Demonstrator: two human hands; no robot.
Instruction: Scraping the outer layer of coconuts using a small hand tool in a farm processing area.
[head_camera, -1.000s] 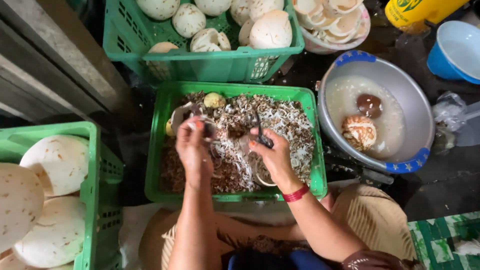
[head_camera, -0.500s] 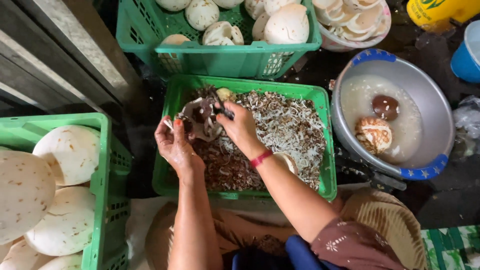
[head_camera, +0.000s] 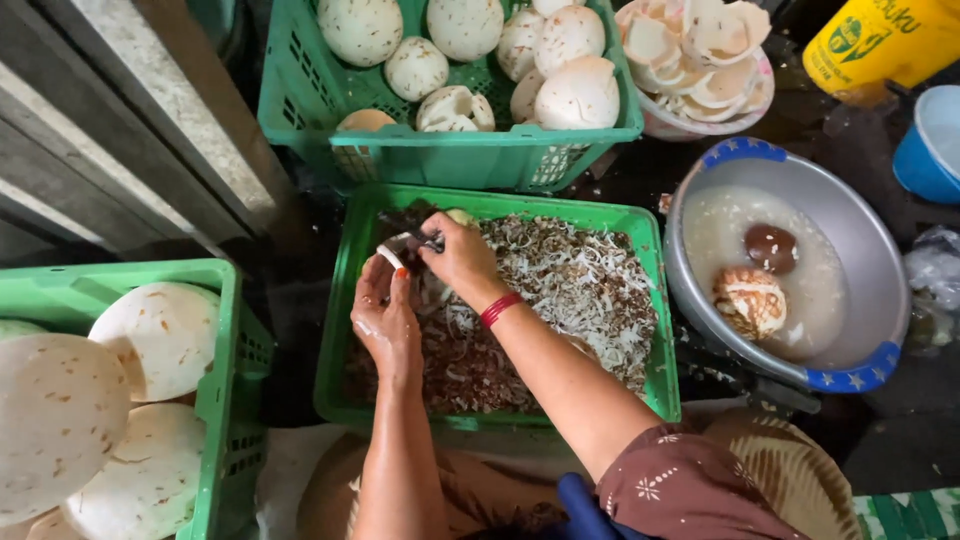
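Over middle crate (head_camera: 640, 300) of shavings | left hand (head_camera: 385, 320) fingers cupped round white coconut piece (head_camera: 392, 250) | right hand (head_camera: 460, 258) closed on peeler (head_camera: 425, 238), touching piece at far-left corner

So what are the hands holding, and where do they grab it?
The left hand cups a white coconut piece from below by its edge. The right hand grips a dark peeling tool by its handle end.

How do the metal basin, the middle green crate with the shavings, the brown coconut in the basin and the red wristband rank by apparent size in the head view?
1. Middle green crate
2. Metal basin
3. Brown coconut
4. Red wristband, on the right hand; it looks close to the coconut, so that order is unsure.
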